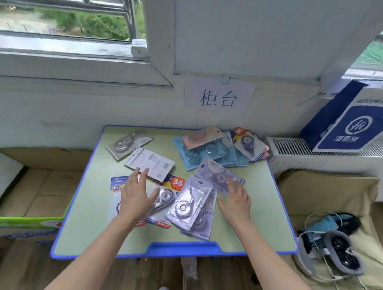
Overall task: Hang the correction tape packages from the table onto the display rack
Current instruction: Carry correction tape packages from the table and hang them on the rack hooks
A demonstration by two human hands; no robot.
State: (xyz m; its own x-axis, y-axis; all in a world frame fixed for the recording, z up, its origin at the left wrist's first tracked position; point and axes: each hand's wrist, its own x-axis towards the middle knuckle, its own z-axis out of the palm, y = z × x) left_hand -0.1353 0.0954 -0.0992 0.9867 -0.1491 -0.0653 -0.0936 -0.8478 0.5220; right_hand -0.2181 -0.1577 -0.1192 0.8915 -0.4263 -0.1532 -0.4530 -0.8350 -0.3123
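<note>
Several correction tape packages lie scattered on a small green table with a blue rim (pixel 84 224). My left hand (pixel 134 195) is spread flat over a blue-and-yellow package (pixel 175 183), its fingertips reaching a white card package (pixel 152 162). My right hand (pixel 237 199) hovers open beside a stack of lilac packages (pixel 188 206), its fingertips at the edge of another lilac package (pixel 217 175). A grey package (pixel 127 143) lies at the back left. Light blue packages (pixel 208 155) and a red-topped pile (pixel 250 144) sit at the back right. No display rack is in view.
An open cardboard box (pixel 35 182) stands left of the table. On the right are a white radiator (pixel 306 154), a blue-and-white bag (pixel 355 126) and a headset with cables (pixel 333 246) on beige cloth. A paper sign (pixel 219 96) hangs on the wall under the window.
</note>
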